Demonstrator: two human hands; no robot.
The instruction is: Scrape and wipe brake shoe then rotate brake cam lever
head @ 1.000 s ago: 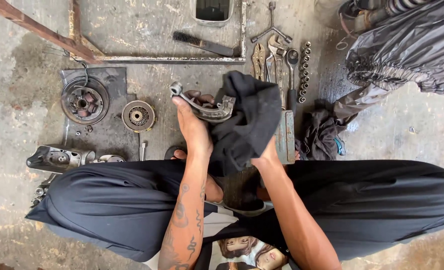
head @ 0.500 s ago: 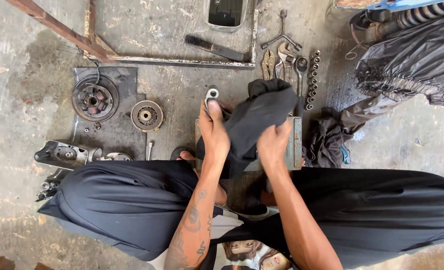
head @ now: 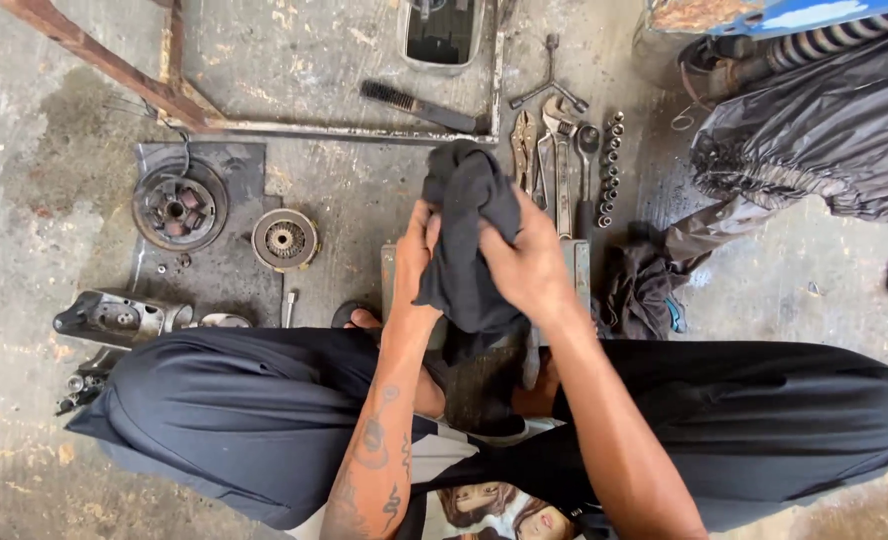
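A round clutch part (head: pixel 179 206) and small disc (head: pixel 284 239) lie left on the floor; at centre the left hand (head: pixel 414 255) and right hand (head: pixel 529 265) clasp a black rag (head: pixel 467 235) with curled fingers; wrenches (head: pixel 554 150) lie right

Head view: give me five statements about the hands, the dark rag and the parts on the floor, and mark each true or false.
1. Both hands grip the dark rag. True: the left hand and the right hand close on it from either side.
2. The round clutch-like part lies on the person's left side. True.
3. The row of sockets sits beside the small round hub. False: it lies on the right, next to the wrenches.
4. The brush is in the right hand. False: it lies on the floor, beyond the hands.
5. The rag is spread flat on the floor. False: it is bunched up, held above the floor.
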